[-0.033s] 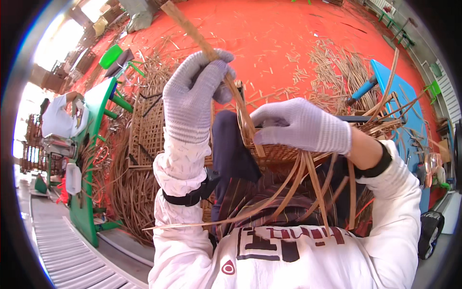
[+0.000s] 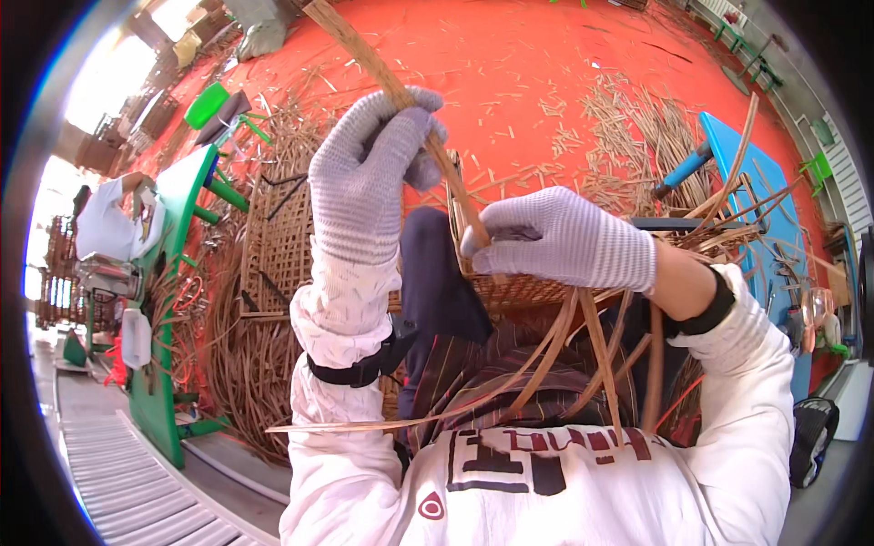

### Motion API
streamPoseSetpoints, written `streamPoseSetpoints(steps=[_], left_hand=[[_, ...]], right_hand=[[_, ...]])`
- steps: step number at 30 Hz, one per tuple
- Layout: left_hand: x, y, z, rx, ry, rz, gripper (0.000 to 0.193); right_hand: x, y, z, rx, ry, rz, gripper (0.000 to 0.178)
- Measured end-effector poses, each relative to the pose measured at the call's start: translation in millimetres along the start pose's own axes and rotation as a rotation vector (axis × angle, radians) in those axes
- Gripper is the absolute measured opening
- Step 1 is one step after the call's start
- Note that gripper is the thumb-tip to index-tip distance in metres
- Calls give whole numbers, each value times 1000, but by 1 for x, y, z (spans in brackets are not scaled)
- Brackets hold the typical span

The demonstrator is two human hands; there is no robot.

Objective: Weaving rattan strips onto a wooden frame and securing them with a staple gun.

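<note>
- Shifted slightly left since the earlier frame: right hand (image 2: 569, 238). Below its fingers, the stretch of strip (image 2: 360, 54) seen before no longer shows; whether it is covered or drawn up, I cannot tell.
- Nearest, a white shirt (image 2: 583, 505) runs off the lower edge, its lettering partly lost in folds.
- Loose strips (image 2: 596, 350) hang over the lap, one reaching across the left sleeve; their upper ends are hard to trace behind the right hand.
- Left hand (image 2: 373, 173), gloved, is closed on the strip, some fingertips hidden. Right hand, also gloved, pinches its lower end. Between them the strip slants down from upper left to lower right.
- Basket (image 2: 523, 293) sits just behind the right hand, largely hidden by hand and knee.
- To the left, a woven panel (image 2: 273, 227) is partly covered by the left arm.
- Green table (image 2: 173, 246) and blue table (image 2: 728, 150) bend toward the rim.
- Farther off, scraps litter the red floor (image 2: 510, 68); glare washes out the upper left.
</note>
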State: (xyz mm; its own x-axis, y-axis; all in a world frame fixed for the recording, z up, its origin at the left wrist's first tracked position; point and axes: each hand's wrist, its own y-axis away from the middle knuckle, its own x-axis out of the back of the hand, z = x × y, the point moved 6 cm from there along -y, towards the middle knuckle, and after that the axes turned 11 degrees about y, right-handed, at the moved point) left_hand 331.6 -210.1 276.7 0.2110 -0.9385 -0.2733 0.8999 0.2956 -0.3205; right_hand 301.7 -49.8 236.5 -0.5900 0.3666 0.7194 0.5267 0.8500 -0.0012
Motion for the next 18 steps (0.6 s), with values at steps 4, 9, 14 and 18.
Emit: streamPoseSetpoints(steps=[4,9,14,18], left_hand=[[15,-8,-25,-44,22,27,21],[28,5,-86,150,-123,-102,22],[25,9,-122,276,-75,-107,21],[29,3,-119,242,-42,-109,19]], right_hand=[[-16,-22,6,-118,-83,-1,22],[-23,-42,43,-261,-76,48,24],[-18,-46,48,-115,171,153,28],[-20,-50,54,-172,193,118,28]])
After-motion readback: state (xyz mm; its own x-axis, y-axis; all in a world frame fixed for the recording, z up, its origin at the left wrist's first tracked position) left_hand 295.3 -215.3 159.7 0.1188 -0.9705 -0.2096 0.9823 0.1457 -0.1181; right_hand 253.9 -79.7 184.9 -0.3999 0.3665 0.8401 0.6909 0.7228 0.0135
